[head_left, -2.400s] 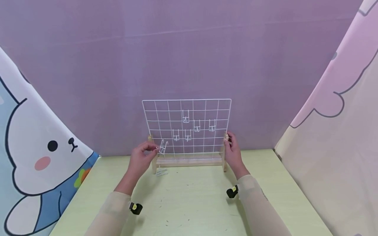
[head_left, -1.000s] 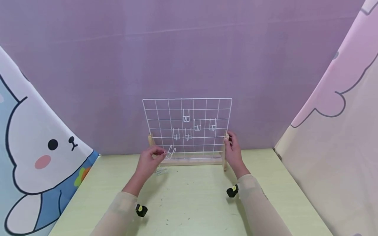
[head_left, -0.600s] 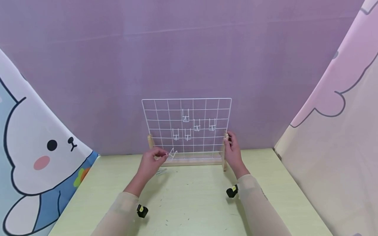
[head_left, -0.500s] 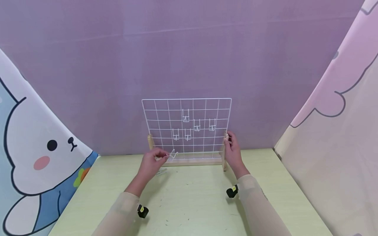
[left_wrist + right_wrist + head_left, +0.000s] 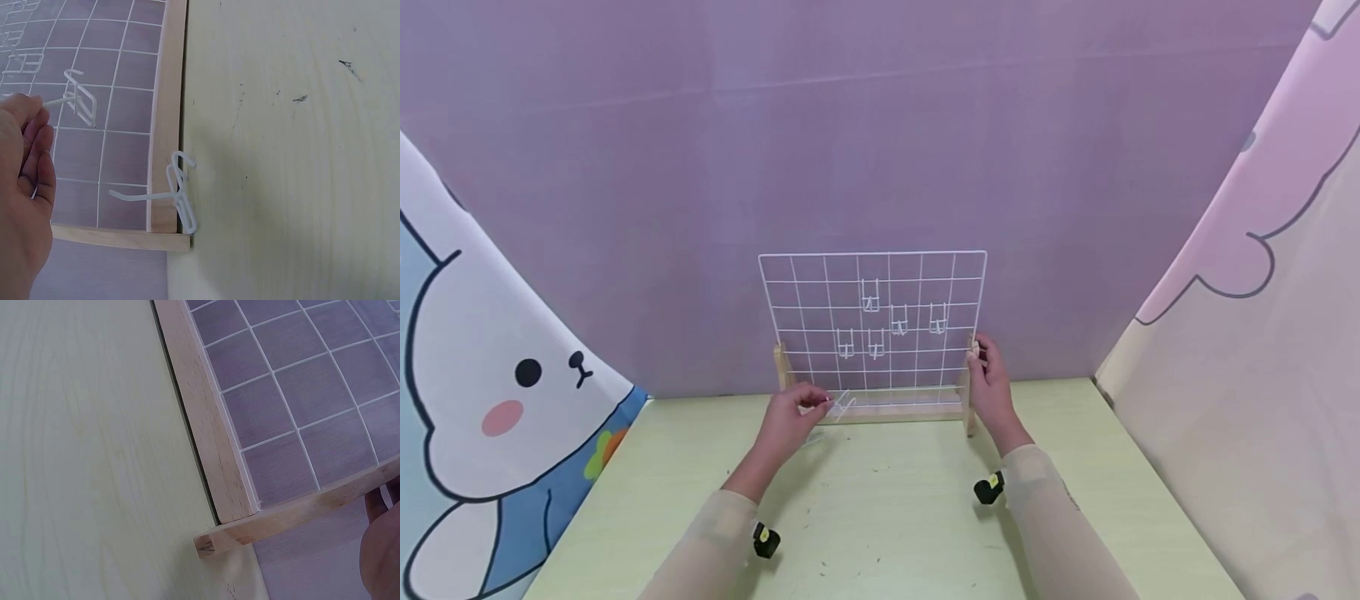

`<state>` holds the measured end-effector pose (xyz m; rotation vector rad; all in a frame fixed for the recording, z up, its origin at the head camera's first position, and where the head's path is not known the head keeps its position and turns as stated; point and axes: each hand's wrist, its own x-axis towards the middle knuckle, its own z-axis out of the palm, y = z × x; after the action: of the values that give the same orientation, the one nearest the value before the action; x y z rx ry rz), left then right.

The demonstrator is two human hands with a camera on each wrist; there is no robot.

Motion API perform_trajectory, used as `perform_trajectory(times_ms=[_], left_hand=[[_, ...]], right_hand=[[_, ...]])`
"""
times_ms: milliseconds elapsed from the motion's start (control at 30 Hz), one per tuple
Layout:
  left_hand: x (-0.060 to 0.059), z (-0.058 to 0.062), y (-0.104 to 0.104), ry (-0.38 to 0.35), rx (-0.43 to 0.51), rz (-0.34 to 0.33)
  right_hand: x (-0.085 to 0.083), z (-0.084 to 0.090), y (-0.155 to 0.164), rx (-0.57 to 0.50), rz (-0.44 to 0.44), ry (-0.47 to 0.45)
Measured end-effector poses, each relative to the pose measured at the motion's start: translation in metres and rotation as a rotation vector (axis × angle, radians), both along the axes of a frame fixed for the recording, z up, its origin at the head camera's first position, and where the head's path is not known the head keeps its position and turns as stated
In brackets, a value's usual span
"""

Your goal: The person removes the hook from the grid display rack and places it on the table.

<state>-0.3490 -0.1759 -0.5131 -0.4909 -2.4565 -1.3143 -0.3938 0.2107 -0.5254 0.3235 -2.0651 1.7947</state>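
Observation:
My left hand [image 5: 786, 423] pinches the prong of a white wire hook [image 5: 845, 405] between thumb and fingertips, low in front of the white wire grid panel [image 5: 872, 252]. The left wrist view has this held hook [image 5: 76, 98] tilted, overlapping the grid. Several similar hooks [image 5: 876, 344] hang on the grid's middle rows. On the table by the wooden base's left end lies a loose hook [image 5: 181, 197], mostly hidden by my left hand in the head view. My right hand [image 5: 991, 387] grips the right wooden upright [image 5: 967, 404] of the stand; its fingertips are partly hidden behind the wood.
The stand's wooden crossbar [image 5: 902, 412] runs along the bottom of the grid, near the back of the pale table [image 5: 880, 517]. A purple backdrop [image 5: 880, 150] rises behind. Printed cloths with a rabbit [image 5: 497, 358] and a pink cloud [image 5: 1240, 258] flank it.
My left hand has moved right and down along the grid with the hook, which has turned to a more tilted pose. My right hand stays on the upright.

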Motion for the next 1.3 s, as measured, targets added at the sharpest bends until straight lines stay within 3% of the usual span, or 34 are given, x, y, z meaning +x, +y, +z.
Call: perform_trajectory(times_ms=[533, 1067, 1300], left_hand=[[-0.008, -0.015, 0.003, -0.039, -0.025, -0.034], [-0.016, -0.021, 0.003, -0.053, -0.075, -0.050], [-0.019, -0.024, 0.003, -0.100, -0.098, -0.053]], right_hand=[[0.001, 0.000, -0.001, 0.011, -0.014, 0.006], [0.002, 0.001, -0.001, 0.012, -0.011, -0.008], [0.002, 0.002, -0.002, 0.015, -0.019, -0.012]])
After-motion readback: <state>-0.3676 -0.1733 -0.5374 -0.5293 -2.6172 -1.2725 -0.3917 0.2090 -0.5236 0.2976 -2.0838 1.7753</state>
